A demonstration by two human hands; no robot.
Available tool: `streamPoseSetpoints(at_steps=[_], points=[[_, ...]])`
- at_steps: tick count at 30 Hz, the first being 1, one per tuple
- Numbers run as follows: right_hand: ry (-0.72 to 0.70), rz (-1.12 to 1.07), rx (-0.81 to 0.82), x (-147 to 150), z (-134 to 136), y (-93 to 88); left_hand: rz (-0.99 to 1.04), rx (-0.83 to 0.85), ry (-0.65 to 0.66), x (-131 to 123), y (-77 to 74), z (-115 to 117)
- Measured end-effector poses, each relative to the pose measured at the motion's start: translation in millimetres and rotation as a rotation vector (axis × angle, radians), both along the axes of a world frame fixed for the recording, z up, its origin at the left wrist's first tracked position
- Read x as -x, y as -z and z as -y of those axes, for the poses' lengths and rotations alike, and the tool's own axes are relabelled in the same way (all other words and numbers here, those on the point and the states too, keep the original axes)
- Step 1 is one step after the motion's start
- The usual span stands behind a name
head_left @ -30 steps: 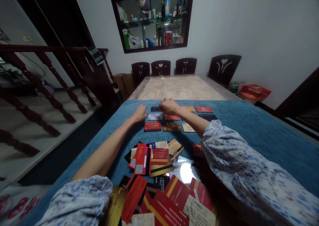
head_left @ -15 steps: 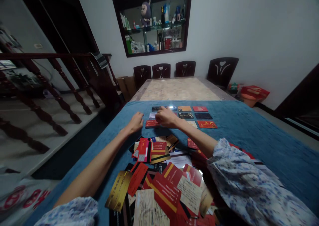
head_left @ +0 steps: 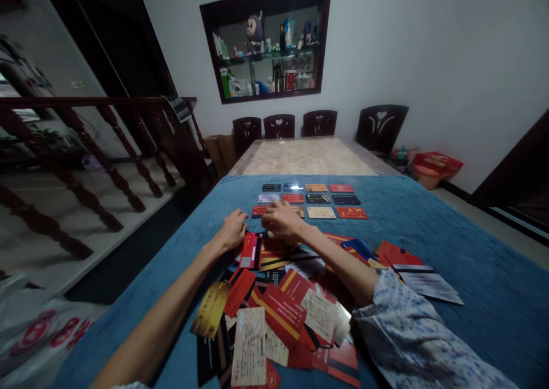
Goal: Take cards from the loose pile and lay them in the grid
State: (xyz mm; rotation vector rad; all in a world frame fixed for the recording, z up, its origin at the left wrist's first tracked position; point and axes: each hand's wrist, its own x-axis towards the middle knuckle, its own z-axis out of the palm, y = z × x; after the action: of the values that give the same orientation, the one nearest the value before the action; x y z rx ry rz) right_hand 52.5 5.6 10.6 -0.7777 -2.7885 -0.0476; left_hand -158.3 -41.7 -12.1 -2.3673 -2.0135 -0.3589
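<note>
My left hand rests at the upper left edge of a loose pile of cards, palm down, fingers slightly bent and apart. Just below it lies a red card with a black stripe. My right hand is between the pile and the rows, fingers curled downward; its fingertips are mostly hidden, and I cannot make out what is in them. Beyond the hands, cards lie in three rows, including a white card, a red card and a black card.
A blue cloth covers the near part of the table. More cards spread close to me, among them a gold card and a cream card. White striped cards lie to the right. Chairs stand behind the table.
My right hand has drawn back from the front row to the pile's top edge, uncovering cards in the rows. My left hand has moved slightly nearer to the pile. The view has shifted a little.
</note>
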Motion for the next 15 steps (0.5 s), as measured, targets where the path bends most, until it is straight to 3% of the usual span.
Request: streamPoseSetpoints(at_steps=[10, 15], points=[[-0.227, 0.013, 0.06, 4.6, 32.2, 24.1, -0.193, 0.045, -0.058, -36.1, -15.2, 48.1], [-0.22, 0.046, 0.07, 4.4, 36.7, 31.4, -0.226, 0.071, -0.068, -37.0, -19.9, 58.7]])
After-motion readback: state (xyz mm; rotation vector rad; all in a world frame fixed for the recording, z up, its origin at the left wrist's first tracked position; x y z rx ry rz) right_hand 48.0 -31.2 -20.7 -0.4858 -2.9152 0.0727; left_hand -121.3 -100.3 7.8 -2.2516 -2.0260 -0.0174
